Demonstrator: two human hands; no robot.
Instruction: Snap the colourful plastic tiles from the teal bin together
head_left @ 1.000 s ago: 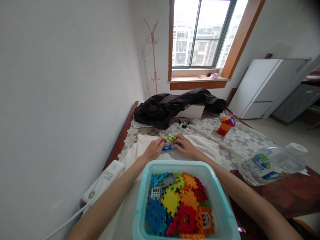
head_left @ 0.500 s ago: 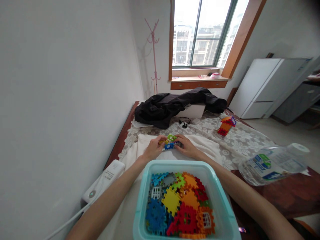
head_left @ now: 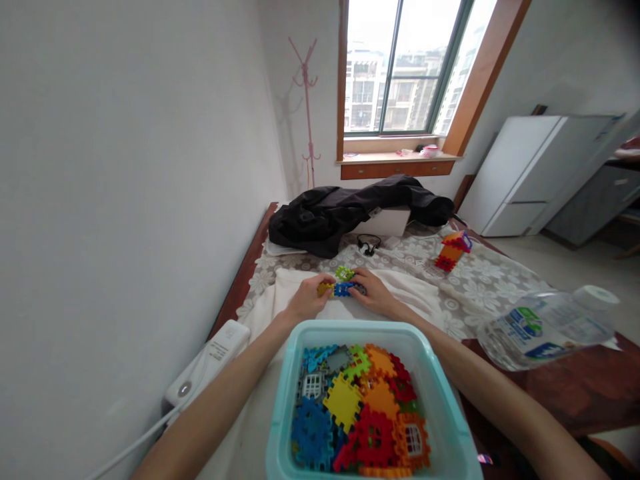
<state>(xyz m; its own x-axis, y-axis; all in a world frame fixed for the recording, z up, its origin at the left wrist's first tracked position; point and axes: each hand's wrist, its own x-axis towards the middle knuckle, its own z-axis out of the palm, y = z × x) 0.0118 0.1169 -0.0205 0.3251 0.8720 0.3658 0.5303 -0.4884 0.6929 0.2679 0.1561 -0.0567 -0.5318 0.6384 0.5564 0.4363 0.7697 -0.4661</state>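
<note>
Beyond the tub, my left hand (head_left: pixel 309 297) pinches a yellow interlocking tile (head_left: pixel 325 289). My right hand (head_left: pixel 374 293) has its fingers closed on a grey tile (head_left: pixel 359 289). Between the two hands a blue tile (head_left: pixel 343 289) sits edge to edge with the yellow and grey ones. A lime-green tile (head_left: pixel 345 273) stands behind the blue one, near the right fingertips; its joint is too small to make out. In front of me a light-blue tub (head_left: pixel 445 400) holds many toothed tiles in several colours, among them a yellow tile (head_left: pixel 343 401).
A small orange-and-red tile house (head_left: pixel 453 252) stands at the right on the patterned cloth. Farther right lies a large clear bottle (head_left: pixel 545 330). A white power strip (head_left: pixel 210 363) runs along the left wall. Black cloth (head_left: pixel 320 217), a laptop (head_left: pixel 383 222) and black earphones (head_left: pixel 369 245) are behind.
The yellow tile and the blue tile have swung into a straighter row, their faces turned more toward me. My hands have barely shifted; the tub is unmoved.
</note>
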